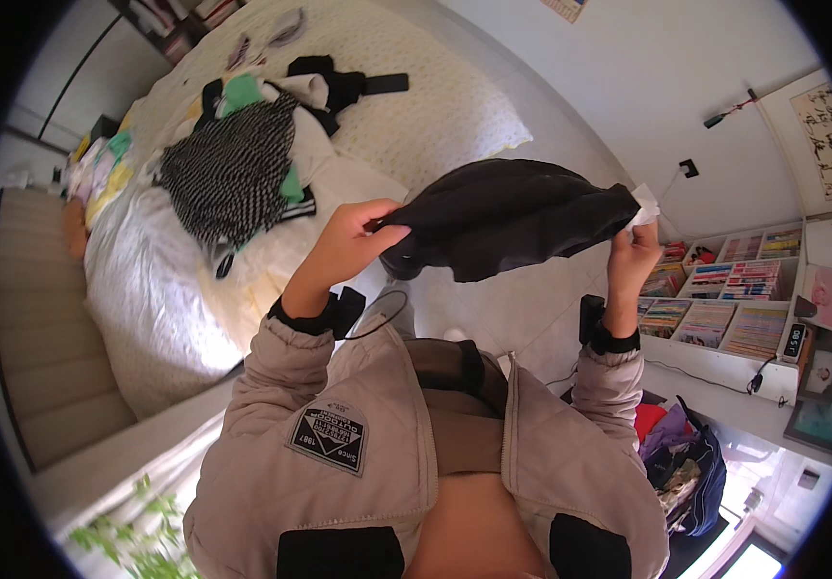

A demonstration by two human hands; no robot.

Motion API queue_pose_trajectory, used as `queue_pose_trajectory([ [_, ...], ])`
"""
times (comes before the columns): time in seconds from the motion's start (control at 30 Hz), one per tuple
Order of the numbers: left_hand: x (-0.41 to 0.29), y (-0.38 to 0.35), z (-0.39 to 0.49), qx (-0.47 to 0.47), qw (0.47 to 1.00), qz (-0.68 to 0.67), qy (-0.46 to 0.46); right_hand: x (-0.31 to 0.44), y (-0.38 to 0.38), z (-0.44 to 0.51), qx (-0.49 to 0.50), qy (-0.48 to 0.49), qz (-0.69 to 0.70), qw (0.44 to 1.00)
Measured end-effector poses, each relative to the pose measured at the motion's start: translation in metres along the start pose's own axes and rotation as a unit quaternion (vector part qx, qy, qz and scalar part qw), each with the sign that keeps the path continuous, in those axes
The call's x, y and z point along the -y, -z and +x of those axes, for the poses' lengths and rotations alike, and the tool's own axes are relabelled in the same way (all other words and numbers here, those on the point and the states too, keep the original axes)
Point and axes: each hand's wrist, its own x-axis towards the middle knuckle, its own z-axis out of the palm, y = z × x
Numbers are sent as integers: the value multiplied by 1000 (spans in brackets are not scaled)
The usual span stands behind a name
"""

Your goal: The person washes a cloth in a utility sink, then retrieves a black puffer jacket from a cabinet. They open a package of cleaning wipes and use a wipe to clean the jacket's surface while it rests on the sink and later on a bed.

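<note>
A black cloth garment (pixel 510 217) is stretched in the air between my two hands, above the tiled floor. My left hand (pixel 354 242) pinches its left end between thumb and fingers. At the opposite end, my right hand (pixel 635 250) grips the edge, beside a white tag or piece of cloth (pixel 644 205) that sticks up there. Folds hide much of the garment's shape, so I cannot tell its exact kind. To the left, a black-and-white patterned garment (pixel 231 170) lies on the bed among green, white and black clothes.
The bed (pixel 445 108) with a pale spotted cover fills the left side. Black clothing (pixel 340 87) lies farther back on it. White shelves of books (pixel 731 282) and a digital clock (pixel 794 340) stand at right. Below them is a dark blue bag (pixel 705 478) with clothes. A cable (pixel 705 376) hangs nearby.
</note>
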Motion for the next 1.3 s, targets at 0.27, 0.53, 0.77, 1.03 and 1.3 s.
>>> queue_pose_trajectory([
  [0.27, 25, 94, 137, -26, 998, -48, 44, 9, -121, 165, 24, 44, -112, 992],
  [0.53, 89, 221, 245, -275, 956, -80, 60, -13, -365, 329, 146, 197, -62, 967],
  [0.77, 200, 286, 282, -555, 827, 85, 32, -77, -615, 410, 195, 289, -133, 928],
  [1.03, 277, 79, 205, -597, 697, -219, 331, -241, -649, 341, 460, 267, -18, 846],
  [1.3, 309, -85, 257, -633, 597, -302, 388, -320, -551, 290, 615, 95, -95, 777],
])
